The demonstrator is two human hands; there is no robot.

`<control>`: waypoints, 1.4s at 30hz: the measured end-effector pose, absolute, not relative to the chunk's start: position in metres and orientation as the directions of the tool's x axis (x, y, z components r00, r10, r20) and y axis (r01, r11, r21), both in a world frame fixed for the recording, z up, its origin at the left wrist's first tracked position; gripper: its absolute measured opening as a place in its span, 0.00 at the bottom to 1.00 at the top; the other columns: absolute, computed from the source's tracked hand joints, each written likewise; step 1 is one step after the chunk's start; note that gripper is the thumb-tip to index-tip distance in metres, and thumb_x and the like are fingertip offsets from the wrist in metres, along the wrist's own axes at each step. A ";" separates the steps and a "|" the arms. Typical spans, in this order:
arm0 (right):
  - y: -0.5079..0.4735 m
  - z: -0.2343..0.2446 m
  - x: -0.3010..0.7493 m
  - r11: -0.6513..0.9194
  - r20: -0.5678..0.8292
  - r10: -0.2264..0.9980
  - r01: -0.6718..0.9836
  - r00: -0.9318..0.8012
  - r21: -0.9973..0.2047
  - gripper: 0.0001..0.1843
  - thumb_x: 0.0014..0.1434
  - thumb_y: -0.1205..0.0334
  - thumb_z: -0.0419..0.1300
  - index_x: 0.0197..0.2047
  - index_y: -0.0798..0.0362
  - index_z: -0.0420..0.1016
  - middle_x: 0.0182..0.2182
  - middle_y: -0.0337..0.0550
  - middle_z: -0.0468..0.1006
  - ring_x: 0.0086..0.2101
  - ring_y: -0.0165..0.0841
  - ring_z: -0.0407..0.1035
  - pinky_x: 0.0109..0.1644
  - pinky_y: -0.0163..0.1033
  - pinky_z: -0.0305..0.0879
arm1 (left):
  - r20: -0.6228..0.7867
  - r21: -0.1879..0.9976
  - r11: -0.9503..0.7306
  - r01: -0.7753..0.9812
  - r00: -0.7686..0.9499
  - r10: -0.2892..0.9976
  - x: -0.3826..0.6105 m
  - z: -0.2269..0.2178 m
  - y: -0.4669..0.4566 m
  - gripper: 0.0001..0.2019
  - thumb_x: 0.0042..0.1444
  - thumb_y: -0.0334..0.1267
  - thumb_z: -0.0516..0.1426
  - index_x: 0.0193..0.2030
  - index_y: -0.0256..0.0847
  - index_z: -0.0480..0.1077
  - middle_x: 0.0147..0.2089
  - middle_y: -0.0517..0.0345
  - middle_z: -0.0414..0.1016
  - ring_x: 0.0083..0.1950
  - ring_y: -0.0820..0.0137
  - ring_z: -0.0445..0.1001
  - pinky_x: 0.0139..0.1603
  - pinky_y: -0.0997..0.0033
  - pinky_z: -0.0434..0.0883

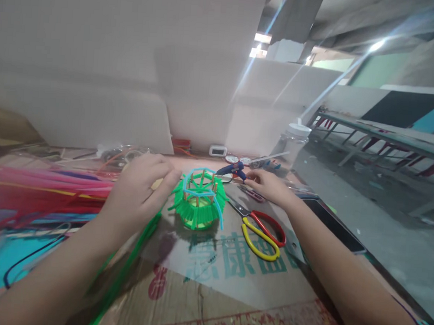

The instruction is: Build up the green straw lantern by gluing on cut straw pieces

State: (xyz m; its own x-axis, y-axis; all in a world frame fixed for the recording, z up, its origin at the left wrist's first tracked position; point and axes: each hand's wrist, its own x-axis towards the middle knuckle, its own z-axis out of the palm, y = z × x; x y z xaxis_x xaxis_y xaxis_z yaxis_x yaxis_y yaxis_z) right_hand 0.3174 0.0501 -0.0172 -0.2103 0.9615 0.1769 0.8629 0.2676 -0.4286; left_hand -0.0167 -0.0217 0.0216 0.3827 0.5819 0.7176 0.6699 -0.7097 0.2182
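A small round frame [200,198] of wooden sticks stands on the cardboard, ringed with green pipe cleaners. A light blue pipe cleaner [219,208] runs around its top, one end hanging down on the right. Just left of the frame is my left hand [145,182], slightly blurred, fingers stretched toward it and seemingly holding nothing. My right hand [269,186] has its fingertips closed at the handle end of a dark blue glue gun [234,170], which lies behind the frame. Scissors [260,234] with one red and one yellow handle lie open between frame and right forearm.
Bundles of pink and red pipe cleaners [49,191] lie at left, with green ones [129,270] under my left forearm. A small white digital clock [217,151] stands behind. On the right are a lidded clear bottle [293,142] and a dark phone-like device [332,226].
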 end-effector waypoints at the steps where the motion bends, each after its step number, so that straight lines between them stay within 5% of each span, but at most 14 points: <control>1: 0.059 -0.024 0.318 0.269 0.168 0.962 0.856 -0.216 -0.441 0.17 0.64 0.49 0.60 0.49 0.51 0.81 0.39 0.43 0.84 0.37 0.36 0.75 0.39 0.36 0.64 | 0.713 0.211 -0.717 0.664 0.397 0.578 -0.016 0.021 -0.022 0.18 0.71 0.39 0.49 0.29 0.40 0.68 0.34 0.55 0.72 0.39 0.65 0.70 0.41 0.63 0.64; 6: 0.097 -0.051 0.315 0.173 0.134 0.983 0.862 -0.124 -0.476 0.22 0.62 0.53 0.64 0.56 0.55 0.77 0.49 0.52 0.83 0.46 0.44 0.77 0.48 0.40 0.69 | 0.714 0.182 -0.775 0.605 0.461 0.528 -0.014 0.018 -0.023 0.10 0.68 0.38 0.56 0.41 0.43 0.79 0.39 0.56 0.78 0.43 0.65 0.74 0.45 0.64 0.68; 11: 0.120 -0.065 0.304 0.099 0.101 0.993 0.859 -0.055 -0.503 0.22 0.63 0.54 0.66 0.56 0.56 0.75 0.51 0.53 0.81 0.50 0.44 0.75 0.54 0.45 0.71 | 0.692 0.228 -0.757 0.613 0.445 0.569 -0.011 0.019 -0.026 0.10 0.65 0.40 0.60 0.32 0.44 0.78 0.35 0.59 0.77 0.41 0.66 0.74 0.46 0.63 0.67; 15: 0.128 -0.069 0.298 0.036 0.059 0.998 0.857 -0.006 -0.515 0.19 0.68 0.54 0.61 0.58 0.55 0.72 0.54 0.48 0.76 0.49 0.39 0.74 0.52 0.51 0.75 | 0.665 0.189 -0.751 0.632 0.481 0.571 -0.010 0.018 -0.027 0.19 0.69 0.45 0.54 0.28 0.41 0.74 0.32 0.58 0.75 0.38 0.65 0.72 0.44 0.61 0.65; 18: 0.122 -0.064 0.300 0.018 0.102 0.994 0.848 0.043 -0.530 0.18 0.64 0.55 0.64 0.52 0.57 0.75 0.47 0.49 0.80 0.46 0.40 0.76 0.50 0.47 0.74 | 0.670 0.176 -0.746 0.642 0.478 0.569 -0.009 0.015 -0.027 0.19 0.72 0.43 0.49 0.31 0.39 0.72 0.36 0.54 0.75 0.41 0.63 0.72 0.45 0.60 0.65; 22: 0.093 -0.044 0.307 0.086 0.196 0.980 0.805 0.039 -0.588 0.14 0.60 0.57 0.64 0.46 0.58 0.78 0.30 0.45 0.82 0.35 0.39 0.77 0.41 0.39 0.71 | 0.708 0.157 -0.736 0.658 0.444 0.549 -0.005 0.013 -0.029 0.09 0.70 0.37 0.53 0.44 0.41 0.74 0.47 0.52 0.76 0.51 0.62 0.72 0.52 0.59 0.67; 24: 0.074 -0.028 0.309 0.134 0.207 0.978 0.768 -0.002 -0.626 0.14 0.62 0.55 0.61 0.44 0.57 0.78 0.26 0.43 0.81 0.28 0.36 0.76 0.36 0.37 0.70 | 0.709 0.124 -0.732 0.670 0.456 0.538 -0.002 0.016 -0.030 0.07 0.68 0.38 0.56 0.42 0.42 0.75 0.47 0.52 0.76 0.51 0.61 0.72 0.53 0.57 0.67; 27: 0.044 -0.005 0.306 0.225 0.243 0.968 0.675 -0.069 -0.703 0.15 0.63 0.57 0.57 0.47 0.54 0.78 0.31 0.43 0.83 0.30 0.34 0.77 0.37 0.37 0.71 | 0.696 0.092 -0.715 0.693 0.469 0.544 0.003 0.025 -0.031 0.13 0.68 0.42 0.56 0.35 0.41 0.75 0.45 0.51 0.77 0.49 0.58 0.74 0.53 0.53 0.67; 32: 0.010 0.015 0.302 0.397 0.363 0.917 0.319 -0.163 -0.861 0.08 0.57 0.57 0.65 0.38 0.52 0.79 0.38 0.44 0.84 0.35 0.34 0.78 0.42 0.40 0.73 | 0.656 0.041 -0.711 0.702 0.518 0.549 0.012 0.036 -0.028 0.12 0.68 0.40 0.53 0.46 0.41 0.78 0.51 0.47 0.78 0.54 0.54 0.74 0.55 0.49 0.69; 37: -0.005 0.012 0.310 0.383 0.304 0.920 0.408 -0.246 -0.829 0.15 0.58 0.47 0.67 0.33 0.50 0.80 0.30 0.42 0.82 0.33 0.36 0.76 0.40 0.42 0.72 | 0.628 -0.009 -0.703 0.711 0.551 0.550 0.022 0.024 -0.029 0.12 0.68 0.42 0.55 0.47 0.42 0.79 0.57 0.45 0.75 0.60 0.50 0.71 0.60 0.45 0.67; 42: -0.016 0.006 0.318 0.405 0.294 0.908 0.439 -0.300 -0.802 0.21 0.57 0.38 0.65 0.34 0.48 0.83 0.34 0.44 0.84 0.38 0.41 0.78 0.45 0.46 0.74 | 0.648 -0.080 -0.684 0.725 0.559 0.517 0.027 0.010 -0.035 0.11 0.67 0.39 0.56 0.47 0.39 0.78 0.60 0.43 0.73 0.66 0.47 0.66 0.66 0.42 0.64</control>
State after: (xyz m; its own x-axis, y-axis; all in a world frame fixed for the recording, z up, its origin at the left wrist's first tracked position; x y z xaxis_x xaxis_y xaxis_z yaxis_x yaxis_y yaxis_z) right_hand 0.3178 -0.0160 0.0056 -0.2997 0.9076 0.2940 0.4386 0.4047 -0.8024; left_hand 0.0274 -0.0354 0.0099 0.5587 0.5171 0.6484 0.7254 -0.6836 -0.0799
